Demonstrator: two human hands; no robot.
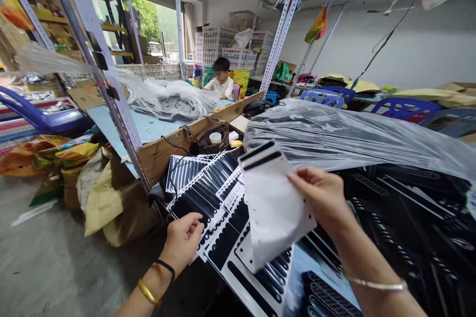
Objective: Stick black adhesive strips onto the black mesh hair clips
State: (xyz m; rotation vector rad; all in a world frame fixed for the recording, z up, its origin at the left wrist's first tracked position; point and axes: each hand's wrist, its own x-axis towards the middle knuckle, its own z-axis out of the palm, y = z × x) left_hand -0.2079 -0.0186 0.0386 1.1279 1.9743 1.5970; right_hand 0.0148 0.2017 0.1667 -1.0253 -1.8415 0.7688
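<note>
In my right hand (322, 193), pinched between thumb and fingers at its right edge, is a white backing sheet (273, 203). Two black strips remain stuck along its top edge, and small dark holes run down its sides. My left hand (186, 235) hovers at the near left edge of the table with its fingers curled together; whether anything small sits between the fingertips I cannot make out. Beneath both hands lie overlapping sheets of black rounded strips (197, 193). Part of these sheets is hidden behind the white sheet.
A wooden board (159, 151) edges the table's far side. Beside it sits a brown bag (210, 138) with a tub. Clear plastic film (357, 133) covers the right side, above black patterned pieces (327, 297). A metal post (111, 84) rises at left. Another person (221, 81) sits farther back.
</note>
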